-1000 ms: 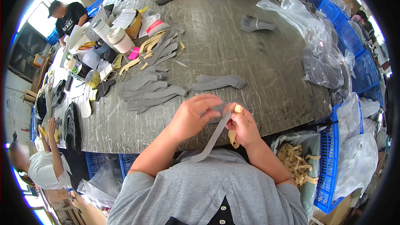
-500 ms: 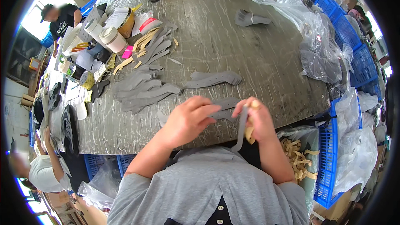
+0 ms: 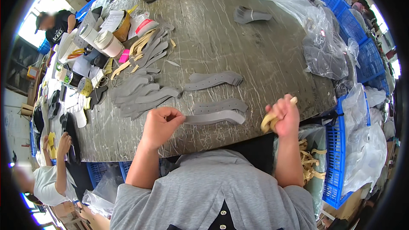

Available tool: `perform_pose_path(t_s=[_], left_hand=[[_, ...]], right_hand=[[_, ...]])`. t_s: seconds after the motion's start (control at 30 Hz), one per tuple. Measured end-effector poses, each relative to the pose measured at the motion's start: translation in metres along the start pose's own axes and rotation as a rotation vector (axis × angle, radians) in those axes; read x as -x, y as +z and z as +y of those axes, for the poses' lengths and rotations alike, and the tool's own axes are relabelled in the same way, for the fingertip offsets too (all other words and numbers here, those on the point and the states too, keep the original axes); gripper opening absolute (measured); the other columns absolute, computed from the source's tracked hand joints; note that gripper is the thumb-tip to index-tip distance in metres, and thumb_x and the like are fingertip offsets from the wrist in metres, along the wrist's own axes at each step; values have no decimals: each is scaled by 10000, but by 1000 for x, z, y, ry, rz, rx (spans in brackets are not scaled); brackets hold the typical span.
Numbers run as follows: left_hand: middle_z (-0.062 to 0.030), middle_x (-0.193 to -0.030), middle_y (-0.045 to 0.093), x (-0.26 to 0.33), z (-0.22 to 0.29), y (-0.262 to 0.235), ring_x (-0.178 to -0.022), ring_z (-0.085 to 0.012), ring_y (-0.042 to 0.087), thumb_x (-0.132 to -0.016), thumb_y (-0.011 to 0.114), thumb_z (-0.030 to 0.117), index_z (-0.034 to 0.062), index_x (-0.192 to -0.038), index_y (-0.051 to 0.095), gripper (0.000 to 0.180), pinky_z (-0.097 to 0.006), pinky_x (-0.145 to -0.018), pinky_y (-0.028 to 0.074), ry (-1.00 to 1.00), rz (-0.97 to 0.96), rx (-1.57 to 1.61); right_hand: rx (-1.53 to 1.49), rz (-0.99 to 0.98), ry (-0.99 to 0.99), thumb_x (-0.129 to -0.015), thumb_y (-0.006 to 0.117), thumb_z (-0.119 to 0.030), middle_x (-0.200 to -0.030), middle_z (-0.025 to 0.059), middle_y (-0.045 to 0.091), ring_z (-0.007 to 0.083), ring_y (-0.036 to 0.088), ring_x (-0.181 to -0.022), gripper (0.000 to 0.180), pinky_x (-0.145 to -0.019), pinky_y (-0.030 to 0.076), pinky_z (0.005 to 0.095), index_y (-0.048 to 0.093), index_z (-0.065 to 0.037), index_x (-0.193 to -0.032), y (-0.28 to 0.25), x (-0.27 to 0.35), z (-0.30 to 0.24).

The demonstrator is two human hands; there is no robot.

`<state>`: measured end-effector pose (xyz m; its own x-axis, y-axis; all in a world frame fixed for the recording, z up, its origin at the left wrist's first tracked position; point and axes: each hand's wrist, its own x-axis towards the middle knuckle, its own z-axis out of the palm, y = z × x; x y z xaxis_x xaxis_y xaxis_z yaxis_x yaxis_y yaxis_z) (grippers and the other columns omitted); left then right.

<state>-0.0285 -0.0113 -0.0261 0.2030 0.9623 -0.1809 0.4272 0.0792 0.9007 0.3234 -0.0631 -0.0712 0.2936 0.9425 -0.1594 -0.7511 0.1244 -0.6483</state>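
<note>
My left hand (image 3: 162,127) pinches the left end of a curved grey strip (image 3: 213,118), which stretches flat to the right over the tabletop. Crumpled tan paper-like strips (image 3: 268,122) are gripped in my right hand (image 3: 286,116), raised above the table's front right edge. Right behind the held strip lies a small stack of grey strips with holes (image 3: 220,106). A similar stack (image 3: 213,81) rests farther back. Left of these spreads a larger pile of grey strips (image 3: 142,96).
A bag of tan curls (image 3: 307,162) and a blue crate (image 3: 336,162) flank my right arm. Clear plastic bags (image 3: 326,55) cover the table's right side. Jars (image 3: 108,43) and papers crowd the left. Co-workers' hands (image 3: 63,145) show at the left and far edges.
The grey strip has passed from my right hand to my left, which has closed on it and moved left. My right hand has moved right with the tan strips.
</note>
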Motion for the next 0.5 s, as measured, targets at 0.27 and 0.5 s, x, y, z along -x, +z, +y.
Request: perform_pose_path(t_s=[0.27, 0.5], left_hand=[[4, -657, 624, -8, -22, 17, -596, -47, 526, -794, 722, 59, -11, -810, 709, 73, -213, -545, 407, -21, -66, -30], [-67, -661, 651, -21, -34, 22, -597, -119, 571, -766, 735, 142, -12, -820, 718, 165, -279, -570, 453, -77, -58, -243]], right_hand=[[735, -210, 198, -873, 684, -51, -845, -37, 526, 43, 478, -765, 162, -690, 410, 209, 570, -57, -988, 18, 22, 47], [1151, -145, 27, -825, 708, -30, -777, -27, 555, 47, 496, -725, 160, -664, 432, 226, 572, -36, -908, 18, 11, 74]])
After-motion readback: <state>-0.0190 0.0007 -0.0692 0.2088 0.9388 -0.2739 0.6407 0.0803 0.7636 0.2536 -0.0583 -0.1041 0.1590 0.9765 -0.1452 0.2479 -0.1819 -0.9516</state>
